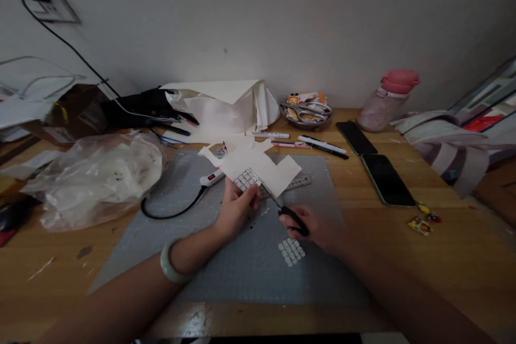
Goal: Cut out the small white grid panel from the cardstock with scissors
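My left hand (238,205) pinches a white sheet of paper (258,164), thumb on top, at a corner drawn with a grid of dark-outlined rounded squares (246,178). My right hand (310,226) is closed round the black handles of a pair of scissors (296,219). Their blades reach up and left to the paper beside the grid; how far they are apart is hard to make out. Below, on the grey cutting mat (250,279), lies a cut-out piece (292,251) with the same rounded-square pattern. A white power strip (298,183) shows partly behind the paper.
A crumpled plastic bag (100,177) lies at the left. Along the back are folded white paper (217,110), several pens (322,145) and a bowl (308,118) of small packets with scissors. Two phones (387,180) and a pink-lidded bottle (382,105) stand or lie at the right.
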The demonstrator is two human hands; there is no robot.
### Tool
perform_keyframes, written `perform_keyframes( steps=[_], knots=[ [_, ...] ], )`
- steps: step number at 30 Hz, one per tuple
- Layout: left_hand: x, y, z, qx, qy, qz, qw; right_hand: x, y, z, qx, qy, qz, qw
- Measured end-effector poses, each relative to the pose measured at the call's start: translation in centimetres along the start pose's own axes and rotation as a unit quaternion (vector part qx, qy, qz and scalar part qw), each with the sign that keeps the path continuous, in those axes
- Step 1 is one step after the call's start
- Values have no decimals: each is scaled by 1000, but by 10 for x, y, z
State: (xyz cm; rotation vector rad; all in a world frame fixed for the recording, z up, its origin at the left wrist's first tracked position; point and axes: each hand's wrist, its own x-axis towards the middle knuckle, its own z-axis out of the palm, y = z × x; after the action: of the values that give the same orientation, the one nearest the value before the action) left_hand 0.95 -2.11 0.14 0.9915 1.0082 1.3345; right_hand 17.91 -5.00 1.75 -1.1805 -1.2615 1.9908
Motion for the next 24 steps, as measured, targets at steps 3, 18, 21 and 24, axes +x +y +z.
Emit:
perform_keyframes(
  steps=[3,18,21,24],
  knots=[
    [0,-1,-1,-14,-18,-4,1000,-3,-1,-1,-7,-13,-29,999],
    [-2,-2,-2,-35,-53,-25,998,-3,-3,-5,-38,-34,-20,999],
    [-2,-2,-2,-29,-55,-26,998,-4,-4,-4,-31,-34,-22,999],
    [-3,-1,-1,-32,-54,-22,998,-5,-5,-3,-31,-35,-29,998]
  ],
)
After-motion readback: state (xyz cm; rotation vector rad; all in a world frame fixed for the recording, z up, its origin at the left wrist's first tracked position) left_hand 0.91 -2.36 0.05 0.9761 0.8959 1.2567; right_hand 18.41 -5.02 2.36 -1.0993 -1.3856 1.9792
